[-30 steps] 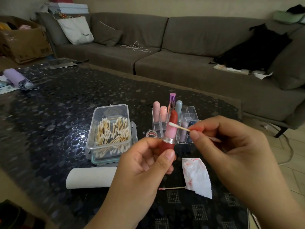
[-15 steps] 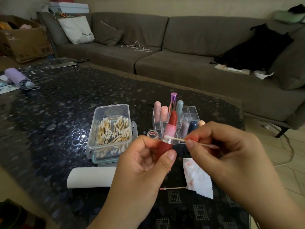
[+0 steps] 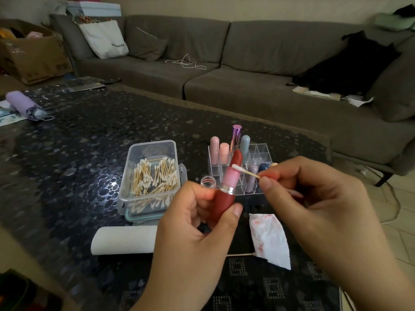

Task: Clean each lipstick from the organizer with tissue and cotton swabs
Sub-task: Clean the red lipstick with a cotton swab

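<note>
Behind, a long grey sofa [image 3: 258, 63] fills the far side of the room, with a white tote bag [image 3: 105, 39] leaning at its left end and a black cloth [image 3: 350, 66] lying at its right end. Left of the sofa stands a cardboard box [image 3: 33, 57]. In front of the sofa lies the dark pebble-patterned worktop [image 3: 78, 135], and at its far left edge a folded lilac umbrella [image 3: 24, 106] rests.

On the worktop, a clear plastic box [image 3: 152, 176] holds many cotton swabs with wooden sticks. Just right of it stands the clear acrylic organizer [image 3: 260, 153], with several capped lipsticks upright in its compartments. Near the person, a white tissue roll [image 3: 125, 240] lies on its side. A tissue [image 3: 271, 239] with red stains lies to the right of the roll, and a used swab [image 3: 240, 254] lies beside it. A small clear cap [image 3: 208, 182] stands between the box and the organizer.

The left hand [image 3: 197, 223] grips the dark red base of the open lipstick [image 3: 226, 194], held tilted above the worktop, in front of the organizer. The right hand [image 3: 314, 198] pinches a cotton swab [image 3: 244, 171] between thumb and fingers; its white tip touches the lipstick where the pink inner tube meets the red bullet.
</note>
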Demonstrator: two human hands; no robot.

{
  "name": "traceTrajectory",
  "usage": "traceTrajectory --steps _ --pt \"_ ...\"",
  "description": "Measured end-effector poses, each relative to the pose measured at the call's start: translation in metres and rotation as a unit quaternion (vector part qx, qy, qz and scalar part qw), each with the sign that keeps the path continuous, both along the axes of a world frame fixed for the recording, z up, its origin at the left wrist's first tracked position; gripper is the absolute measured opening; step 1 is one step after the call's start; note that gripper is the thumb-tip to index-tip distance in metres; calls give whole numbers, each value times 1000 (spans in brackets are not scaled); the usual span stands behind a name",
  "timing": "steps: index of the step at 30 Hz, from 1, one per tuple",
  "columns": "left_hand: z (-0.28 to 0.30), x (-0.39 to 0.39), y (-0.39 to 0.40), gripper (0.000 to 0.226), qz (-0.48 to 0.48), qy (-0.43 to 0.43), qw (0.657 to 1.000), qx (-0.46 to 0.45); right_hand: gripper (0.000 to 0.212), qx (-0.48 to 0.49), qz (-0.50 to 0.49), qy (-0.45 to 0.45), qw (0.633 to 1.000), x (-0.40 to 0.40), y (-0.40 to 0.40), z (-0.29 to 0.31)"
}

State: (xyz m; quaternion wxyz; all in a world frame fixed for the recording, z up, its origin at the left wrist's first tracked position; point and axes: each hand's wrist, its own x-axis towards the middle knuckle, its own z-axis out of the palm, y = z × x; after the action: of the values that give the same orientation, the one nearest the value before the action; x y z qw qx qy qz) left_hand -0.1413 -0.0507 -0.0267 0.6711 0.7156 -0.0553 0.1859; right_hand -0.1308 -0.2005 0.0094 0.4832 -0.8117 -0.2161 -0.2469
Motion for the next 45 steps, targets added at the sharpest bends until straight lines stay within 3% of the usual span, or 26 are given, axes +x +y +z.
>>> traceTrajectory --steps 15,20,25,29,33,39,45 --pt "-6 -2 -4 26 93 -59 990 93 10 -20 31 8 999 -2 5 0" --pt "-6 -4 -4 25 132 -105 973 160 9 -11 -3 -8 1000 -2 3 1" --pt "-6 -2 -3 19 151 -160 952 212 8 -27 36 4 999 -4 7 1" --pt "-5 -2 -4 16 153 -165 949 222 10 -14 -6 -6 1000 -3 5 2" --pt "-4 -1 -4 17 142 -144 960 192 10 -16 11 11 1000 -4 6 1" --pt "-3 -2 -5 24 76 -62 992 74 15 10 8 36 999 -4 3 0" --pt "-1 -1 -2 23 25 -15 999 29 19 16 2 54 998 -2 2 0"
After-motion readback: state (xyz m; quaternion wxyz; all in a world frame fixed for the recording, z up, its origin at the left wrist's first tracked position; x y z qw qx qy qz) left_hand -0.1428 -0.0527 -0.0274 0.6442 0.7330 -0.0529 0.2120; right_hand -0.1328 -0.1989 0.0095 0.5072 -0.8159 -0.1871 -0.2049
